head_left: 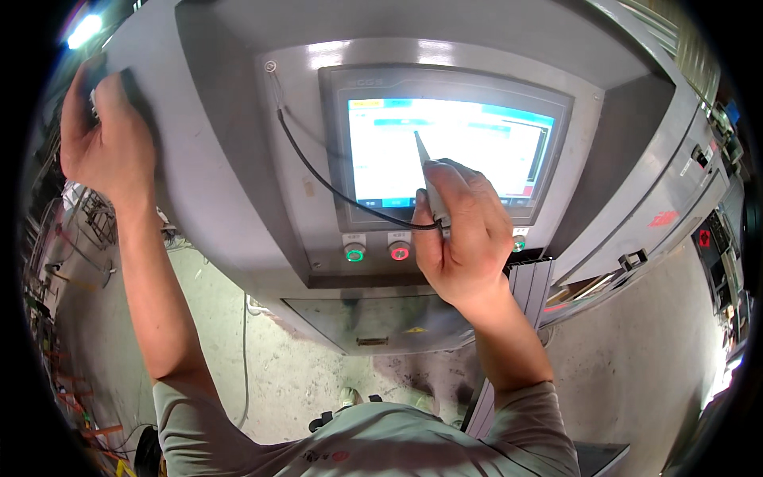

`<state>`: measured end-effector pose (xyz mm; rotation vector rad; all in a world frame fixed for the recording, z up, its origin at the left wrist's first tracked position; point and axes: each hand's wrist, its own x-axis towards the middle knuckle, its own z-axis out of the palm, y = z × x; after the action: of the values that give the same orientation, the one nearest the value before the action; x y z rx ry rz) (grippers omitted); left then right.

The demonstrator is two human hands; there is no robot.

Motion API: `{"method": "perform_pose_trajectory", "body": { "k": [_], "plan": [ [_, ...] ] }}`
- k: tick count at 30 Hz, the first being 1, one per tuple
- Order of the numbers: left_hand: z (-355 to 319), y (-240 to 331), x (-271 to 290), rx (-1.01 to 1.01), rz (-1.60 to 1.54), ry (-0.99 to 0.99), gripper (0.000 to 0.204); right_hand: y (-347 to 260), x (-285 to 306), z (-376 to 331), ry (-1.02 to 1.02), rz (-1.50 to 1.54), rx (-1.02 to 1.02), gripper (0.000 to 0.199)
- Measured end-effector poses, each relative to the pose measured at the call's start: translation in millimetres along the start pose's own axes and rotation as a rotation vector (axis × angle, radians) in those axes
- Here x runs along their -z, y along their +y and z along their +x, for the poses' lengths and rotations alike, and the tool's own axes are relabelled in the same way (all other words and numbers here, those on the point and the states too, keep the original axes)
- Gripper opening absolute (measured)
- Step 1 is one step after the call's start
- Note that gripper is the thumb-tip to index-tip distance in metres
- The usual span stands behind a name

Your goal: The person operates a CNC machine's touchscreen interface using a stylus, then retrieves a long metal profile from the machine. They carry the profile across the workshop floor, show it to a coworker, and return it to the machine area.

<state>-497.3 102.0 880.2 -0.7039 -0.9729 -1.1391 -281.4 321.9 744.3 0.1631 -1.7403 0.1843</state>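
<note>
A slim grey stylus (pixel 434 200) is pinched in my right hand (pixel 469 230), its dark tip over the upper middle of a lit touchscreen (pixel 485 155). Whether the tip touches the glass I cannot tell. From the stylus's rear end a black cord (pixel 318 171) loops up to a fixing left of the screen. My left hand (pixel 115 147) rests against the left side of the grey machine cabinet (pixel 203 159), thumb and fingers pointing up and apart; some fingertips are hidden.
Below the screen sit a green-ringed button (pixel 354 253) and a red button (pixel 399 251); another button (pixel 519 243) is partly behind my right hand. A latched grey panel (pixel 636 258) lies to the right. A cable (pixel 245 358) runs down the concrete floor (pixel 214 318).
</note>
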Motion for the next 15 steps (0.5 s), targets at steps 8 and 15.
{"method": "perform_pose_trajectory", "body": {
  "k": [8,15],
  "plan": [
    [-0.7,-4.9,2.8,0.092,-0.019,-0.006,0.022,22.8,43.0,-9.4,0.186,-0.163,-0.035,0.036],
    [-0.8,-12.1,4.8,0.106,-0.022,-0.022,0.024,40.4,61.2,-14.0,0.216,-0.229,-0.133,0.031]
  ]
}}
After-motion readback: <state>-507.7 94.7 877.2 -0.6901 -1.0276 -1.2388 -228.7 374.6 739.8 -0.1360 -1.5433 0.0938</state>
